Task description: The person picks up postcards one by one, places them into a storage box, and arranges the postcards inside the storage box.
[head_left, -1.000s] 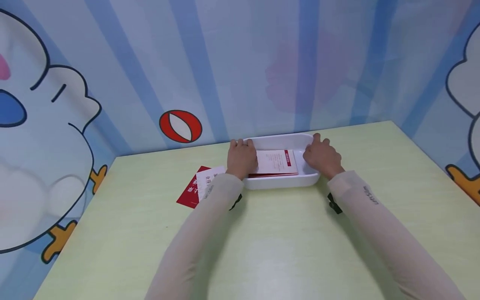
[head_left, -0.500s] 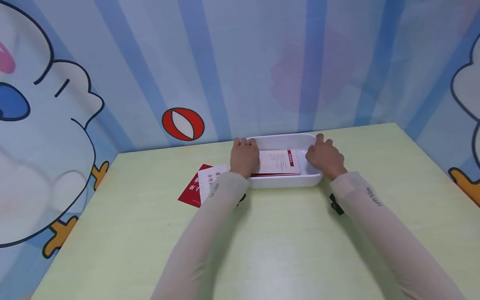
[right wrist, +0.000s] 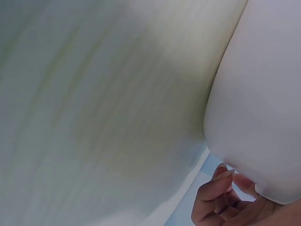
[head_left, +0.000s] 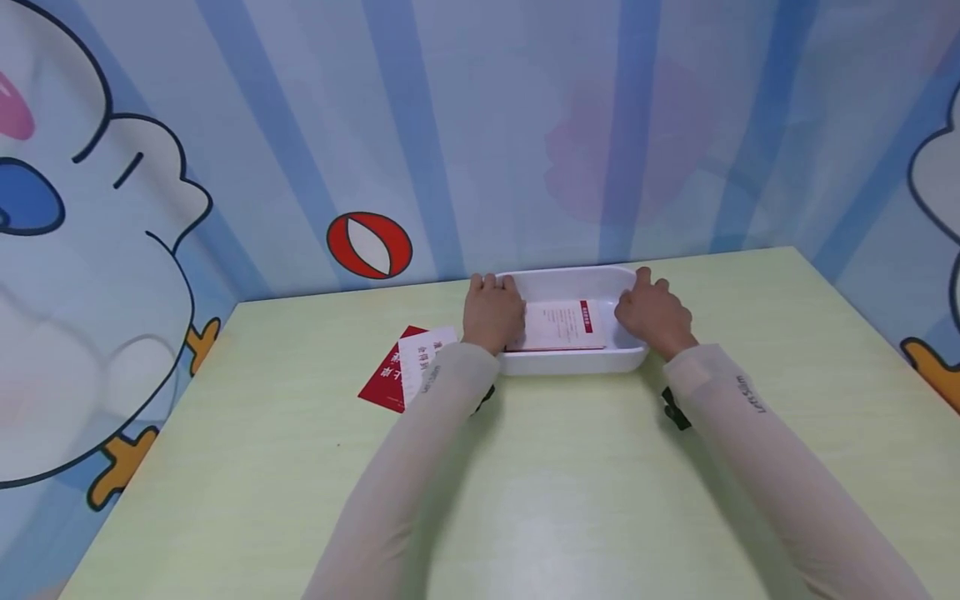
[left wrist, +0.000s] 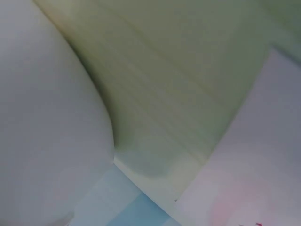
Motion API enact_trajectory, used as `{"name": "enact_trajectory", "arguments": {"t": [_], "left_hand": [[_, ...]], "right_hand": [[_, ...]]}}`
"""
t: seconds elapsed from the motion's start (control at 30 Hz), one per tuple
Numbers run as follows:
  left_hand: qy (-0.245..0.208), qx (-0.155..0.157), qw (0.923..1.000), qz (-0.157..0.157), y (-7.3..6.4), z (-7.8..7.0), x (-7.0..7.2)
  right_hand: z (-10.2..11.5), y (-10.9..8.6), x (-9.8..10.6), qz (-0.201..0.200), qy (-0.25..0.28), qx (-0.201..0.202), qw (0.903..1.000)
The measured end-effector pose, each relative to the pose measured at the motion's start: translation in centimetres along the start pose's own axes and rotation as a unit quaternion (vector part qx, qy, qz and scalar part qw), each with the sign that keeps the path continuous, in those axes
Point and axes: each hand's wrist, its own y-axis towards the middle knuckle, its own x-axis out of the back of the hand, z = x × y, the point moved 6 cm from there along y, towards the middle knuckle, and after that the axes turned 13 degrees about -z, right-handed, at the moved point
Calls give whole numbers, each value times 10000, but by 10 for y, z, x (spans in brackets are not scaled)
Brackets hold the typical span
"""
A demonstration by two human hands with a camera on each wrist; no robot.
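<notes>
A white tray (head_left: 577, 362) stands at the back of the table, against the wall. Inside it lies a small stack of white and red printed cards (head_left: 558, 325). My left hand (head_left: 493, 315) grips the tray's left end, and its wrist hides part of that rim. At the opposite end my right hand (head_left: 654, 315) holds the rim, its thumb on the inner side. The right wrist view shows curled fingers (right wrist: 214, 193) at the tray's edge (right wrist: 263, 103). In the left wrist view the tray wall (left wrist: 51, 122) fills the left side; no fingers are plainly visible there.
Left of the tray, a red card (head_left: 386, 379) lies partly under a white card (head_left: 420, 354) on the pale green table (head_left: 262, 467). The left sleeve covers some of the white card. Behind the table rises a blue striped wall (head_left: 510, 150) with cartoon pictures.
The whole head view has shifted slightly rightward. Both hands stay on the tray's ends, and the tray and cards keep their places on the table.
</notes>
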Motion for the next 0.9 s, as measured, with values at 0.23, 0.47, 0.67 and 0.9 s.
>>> {"name": "enact_trajectory", "arguments": {"t": [0.23, 0.47, 0.67, 0.9], "left_hand": [[-178, -39, 9998, 22, 3, 0, -5], [-694, 112, 9974, -156, 4, 3, 2], [-892, 83, 9948, -489, 5, 1, 5], [-1242, 309, 9867, -1005, 14, 5, 14]], "right_hand": [[-2, 1, -1, 36, 67, 63, 10000], [-3, 5, -3, -37, 152, 100, 9998], [-7, 6, -2, 20, 150, 93, 9998], [-8, 9, 2, -47, 68, 45, 10000]]}}
